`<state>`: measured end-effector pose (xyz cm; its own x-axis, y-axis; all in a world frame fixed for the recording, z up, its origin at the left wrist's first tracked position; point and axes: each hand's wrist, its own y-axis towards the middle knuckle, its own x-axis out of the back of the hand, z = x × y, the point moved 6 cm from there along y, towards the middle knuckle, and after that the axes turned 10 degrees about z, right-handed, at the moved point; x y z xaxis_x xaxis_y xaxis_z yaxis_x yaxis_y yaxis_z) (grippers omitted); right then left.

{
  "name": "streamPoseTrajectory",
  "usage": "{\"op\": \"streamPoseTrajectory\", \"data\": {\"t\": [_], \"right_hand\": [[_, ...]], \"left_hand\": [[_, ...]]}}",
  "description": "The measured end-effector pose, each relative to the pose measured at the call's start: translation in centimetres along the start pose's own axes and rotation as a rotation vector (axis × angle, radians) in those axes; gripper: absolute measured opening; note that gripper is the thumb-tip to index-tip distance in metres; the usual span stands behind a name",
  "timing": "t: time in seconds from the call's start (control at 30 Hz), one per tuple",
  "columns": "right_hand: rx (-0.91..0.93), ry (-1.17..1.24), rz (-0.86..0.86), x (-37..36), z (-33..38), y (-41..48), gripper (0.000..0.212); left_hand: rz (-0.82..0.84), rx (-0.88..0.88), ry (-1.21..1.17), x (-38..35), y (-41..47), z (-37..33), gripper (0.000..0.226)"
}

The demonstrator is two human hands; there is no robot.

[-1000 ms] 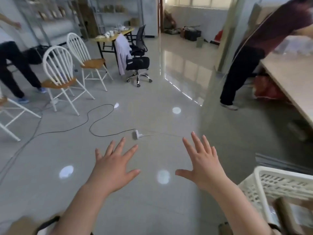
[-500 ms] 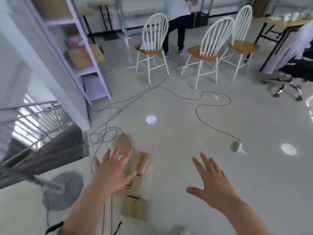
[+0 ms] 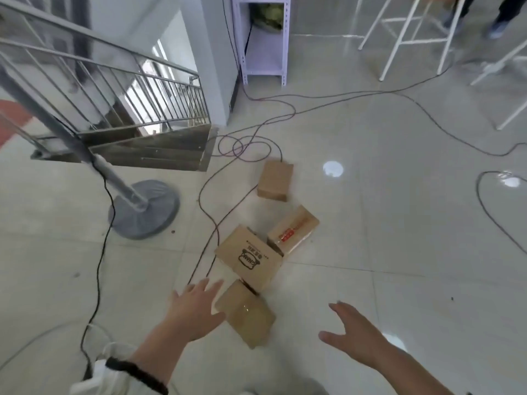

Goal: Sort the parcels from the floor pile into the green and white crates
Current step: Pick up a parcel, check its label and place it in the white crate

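Since half a second earlier the view had been swung down and to the left, so that the parcels, then half covered by the left hand, were brought into full sight and the chairs were pushed to the top right edge. Nearest, the left hand [image 3: 196, 306] was held flat with fingers spread, its grip wide and empty, just beside the left edge of the nearest parcel [image 3: 246, 315]; whether it was touched could not be told. The right hand [image 3: 353, 334] was held apart to the right, likewise spread wide with nothing in it. A white sleeve [image 3: 114, 377] with a dark cuff was seen at the left wrist. Beyond the nearest parcel a printed parcel [image 3: 251, 259] was lying tilted, its near corner resting on it, and a red-labelled parcel [image 3: 293, 232] was set against its far right side. A plain parcel [image 3: 275, 179] was lying a little farther off, apart from the others. All four were on the tiled floor [image 3: 399, 223], crossed by dark cables [image 3: 212, 223]. To the left a grey fan base [image 3: 145, 209] was seen; behind it a stair railing [image 3: 128, 89], and farthest a pale shelf unit [image 3: 265, 52] and white chair legs [image 3: 399, 38].
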<state>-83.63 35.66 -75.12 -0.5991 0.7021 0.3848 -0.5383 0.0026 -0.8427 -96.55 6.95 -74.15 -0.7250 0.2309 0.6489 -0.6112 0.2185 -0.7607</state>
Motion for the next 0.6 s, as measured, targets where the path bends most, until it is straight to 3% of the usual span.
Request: {"op": "streamPoseTrajectory", "data": {"t": [0.07,0.2,0.43,0.6], "right_hand": [[-0.130,0.295,0.126,-5.2,-4.1,8.6,0.068],[-0.341,0.990,0.564,-15.0,-9.2,23.2,0.060],[-0.244,1.139,0.808,-18.4,-8.2,37.5,0.088],[-0.210,1.215,0.690,-19.6,-6.8,37.4,0.073]], "left_hand": [[0.056,0.025,-0.023,-7.3,7.3,0.9,0.076],[0.064,0.044,-0.033,-17.3,19.7,2.2,0.082],[-0.064,-0.041,-0.120,-19.8,31.8,1.4,0.100],[-0.089,-0.031,-0.197,-20.9,31.9,0.6,0.106]]}}
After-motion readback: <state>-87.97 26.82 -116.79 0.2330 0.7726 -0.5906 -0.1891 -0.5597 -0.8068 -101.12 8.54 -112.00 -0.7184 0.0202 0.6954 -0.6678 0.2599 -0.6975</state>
